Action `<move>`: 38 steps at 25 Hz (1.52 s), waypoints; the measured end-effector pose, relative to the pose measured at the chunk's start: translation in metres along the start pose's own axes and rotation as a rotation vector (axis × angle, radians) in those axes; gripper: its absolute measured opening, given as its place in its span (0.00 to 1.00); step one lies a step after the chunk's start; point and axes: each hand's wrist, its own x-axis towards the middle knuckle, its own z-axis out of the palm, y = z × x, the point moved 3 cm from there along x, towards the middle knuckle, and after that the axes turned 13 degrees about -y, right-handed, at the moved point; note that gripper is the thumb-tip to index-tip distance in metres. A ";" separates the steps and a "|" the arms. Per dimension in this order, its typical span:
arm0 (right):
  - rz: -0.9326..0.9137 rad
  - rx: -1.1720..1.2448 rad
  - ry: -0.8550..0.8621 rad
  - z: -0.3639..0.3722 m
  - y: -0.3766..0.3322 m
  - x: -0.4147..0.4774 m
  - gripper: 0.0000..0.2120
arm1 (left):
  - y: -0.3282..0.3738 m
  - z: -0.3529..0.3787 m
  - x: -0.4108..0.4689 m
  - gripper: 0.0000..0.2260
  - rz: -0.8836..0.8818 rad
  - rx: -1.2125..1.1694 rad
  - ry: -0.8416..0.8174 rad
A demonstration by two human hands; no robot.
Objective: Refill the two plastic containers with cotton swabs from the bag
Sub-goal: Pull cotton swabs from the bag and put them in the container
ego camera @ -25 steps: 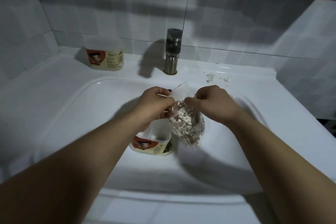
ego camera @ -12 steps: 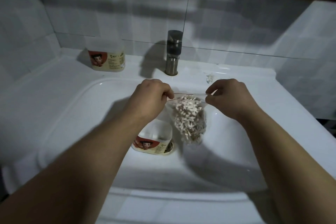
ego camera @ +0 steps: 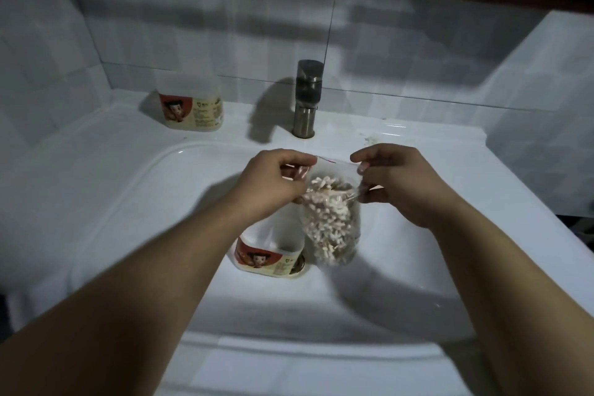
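Note:
A clear plastic bag [ego camera: 331, 228] full of cotton swabs hangs over the sink basin. My left hand [ego camera: 273, 183] pinches the left side of the bag's mouth and my right hand [ego camera: 398, 183] pinches the right side, so the mouth is pulled apart. Directly below and left of the bag stands a translucent plastic container [ego camera: 270, 251] with a red cartoon label, partly hidden by my left forearm. A second container of the same kind [ego camera: 191, 106] stands on the ledge at the back left.
A white sink basin [ego camera: 144, 202] fills the middle of the view, with a metal faucet [ego camera: 307, 100] at its back. Some loose white bits [ego camera: 369, 139] lie on the ledge right of the faucet. Tiled walls enclose the back and sides.
My hands have drawn apart, pulling the bag's mouth from closed to wide. The bag has stayed above the basin next to the container.

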 end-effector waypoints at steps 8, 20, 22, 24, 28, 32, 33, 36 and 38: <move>-0.147 -0.702 0.052 0.004 -0.001 -0.002 0.18 | -0.002 0.008 0.000 0.11 -0.014 -0.053 -0.091; -0.213 -0.920 -0.367 0.022 0.008 0.001 0.27 | -0.008 0.012 0.003 0.25 -0.023 0.111 -0.189; -0.245 -0.929 -0.434 0.027 0.008 0.000 0.25 | -0.010 0.013 0.002 0.27 -0.027 0.081 -0.219; -0.258 -0.960 -0.431 0.029 0.009 0.002 0.23 | -0.013 0.013 0.002 0.28 -0.022 0.076 -0.230; -0.254 -1.043 -0.432 0.033 0.006 0.002 0.22 | -0.013 0.013 0.003 0.29 -0.009 0.059 -0.231; -0.253 -1.116 -0.415 0.037 0.003 0.001 0.16 | -0.008 0.014 0.001 0.26 0.052 0.167 -0.222; -0.258 -1.105 -0.380 0.035 0.003 0.001 0.13 | -0.006 0.014 0.000 0.25 0.088 0.201 -0.190; -0.239 -1.015 -0.232 0.024 0.003 0.001 0.07 | 0.003 0.012 -0.004 0.21 0.256 0.322 -0.058; -0.206 -0.930 -0.169 0.018 0.003 0.002 0.06 | 0.007 0.011 -0.004 0.20 0.303 0.306 -0.028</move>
